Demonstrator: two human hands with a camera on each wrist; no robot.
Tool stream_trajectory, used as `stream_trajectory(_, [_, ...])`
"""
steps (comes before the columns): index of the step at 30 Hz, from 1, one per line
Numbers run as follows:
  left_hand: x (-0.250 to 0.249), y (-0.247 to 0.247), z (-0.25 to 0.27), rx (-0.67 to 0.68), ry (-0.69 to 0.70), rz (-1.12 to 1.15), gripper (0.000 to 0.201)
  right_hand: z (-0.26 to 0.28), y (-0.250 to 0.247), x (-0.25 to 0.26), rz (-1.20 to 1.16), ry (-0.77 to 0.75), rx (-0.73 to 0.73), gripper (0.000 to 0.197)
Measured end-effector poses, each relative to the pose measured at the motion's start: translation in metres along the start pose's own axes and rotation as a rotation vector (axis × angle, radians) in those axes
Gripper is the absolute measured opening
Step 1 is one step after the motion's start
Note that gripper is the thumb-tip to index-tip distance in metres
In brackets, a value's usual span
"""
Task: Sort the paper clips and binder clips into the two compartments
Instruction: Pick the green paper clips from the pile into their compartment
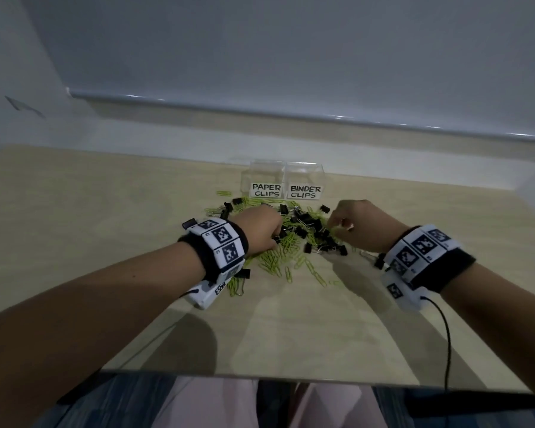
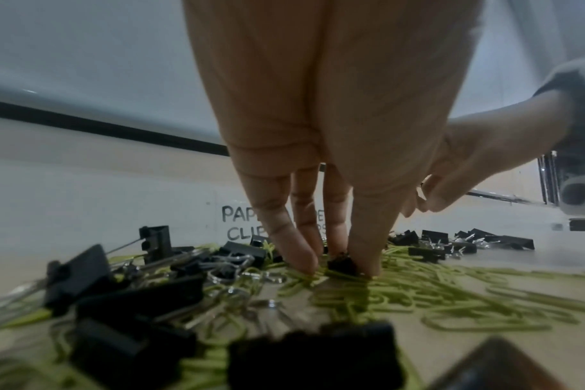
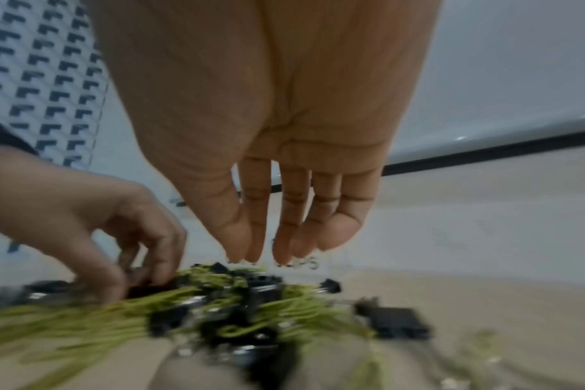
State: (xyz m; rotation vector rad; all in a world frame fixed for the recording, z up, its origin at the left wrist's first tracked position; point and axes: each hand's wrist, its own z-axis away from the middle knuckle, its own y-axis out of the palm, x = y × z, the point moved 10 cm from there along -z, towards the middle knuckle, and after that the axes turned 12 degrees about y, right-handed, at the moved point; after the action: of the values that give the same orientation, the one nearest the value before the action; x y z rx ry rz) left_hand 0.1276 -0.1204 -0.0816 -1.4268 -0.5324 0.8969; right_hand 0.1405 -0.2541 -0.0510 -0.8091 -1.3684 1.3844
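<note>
On the wooden table (image 1: 105,211), your left hand (image 1: 261,228) pinches a binder clip (image 2: 343,264); lift cleanly toward one o'clock while your right hand (image 1: 360,225) hangs open, empty.

Left hand (image 1: 260,227) low, fingertips (image 2: 304,261) pinching downward. Right hand (image 1: 357,225) raised, fingers (image 3: 284,237) together, pointing down.

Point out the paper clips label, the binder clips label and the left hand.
paper clips label (image 1: 267,190), head view, middle of the white card.
binder clips label (image 1: 305,192), head view, middle of the white card.
left hand (image 1: 259,227), head view, back of the hand.
</note>
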Motion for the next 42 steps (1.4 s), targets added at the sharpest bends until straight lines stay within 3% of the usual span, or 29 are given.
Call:
stream_trajectory(5, [0.012, -0.012, 0.012, -0.064, -0.043, 0.085, 0.012, 0.004, 0.027, 0.047, 0.039, -0.152, 0.037, 0.013])
stream_trajectory(8, [0.03, -0.026, 0.03, -0.115, -0.095, 0.111, 0.011, -0.001, 0.038, 0.043, 0.093, -0.101, 0.082, 0.01])
stream_trajectory(14, [0.051, -0.033, 0.056, -0.03, -0.139, -0.082, 0.017, -0.002, 0.032, 0.027, 0.151, -0.025, 0.138, 0.012])
stream_trajectory(19, [0.01, -0.007, 0.038, 0.05, -0.047, 0.154, 0.044, 0.004, 0.03, 0.075, 0.035, -0.224, 0.132, 0.033])
stream_trajectory(22, [0.0, 0.011, 0.024, 0.124, -0.038, 0.088, 0.056, 0.003, 0.04, 0.098, 0.074, -0.287, 0.157, 0.037])
stream_trajectory(25, [0.005, 0.015, 0.02, 0.102, -0.042, 0.048, 0.06, -0.007, 0.043, 0.098, 0.13, -0.269, 0.157, 0.041])
stream_trajectory(28, [0.01, 0.012, 0.019, 0.024, -0.064, 0.141, 0.044, -0.013, 0.045, 0.092, 0.135, -0.251, 0.167, 0.037])
stream_trajectory(32, [0.004, 0.012, 0.019, 0.03, -0.013, 0.201, 0.025, -0.009, 0.049, 0.093, 0.158, -0.29, 0.196, 0.02])
stream_trajectory(37, [-0.007, 0.013, 0.017, 0.128, 0.09, 0.009, 0.015, -0.006, 0.054, 0.081, 0.159, -0.321, 0.185, 0.015])
stream_trajectory(42, [-0.005, 0.013, 0.015, 0.142, 0.127, -0.004, 0.015, -0.016, 0.027, 0.049, -0.278, -0.14, 0.097, 0.004])
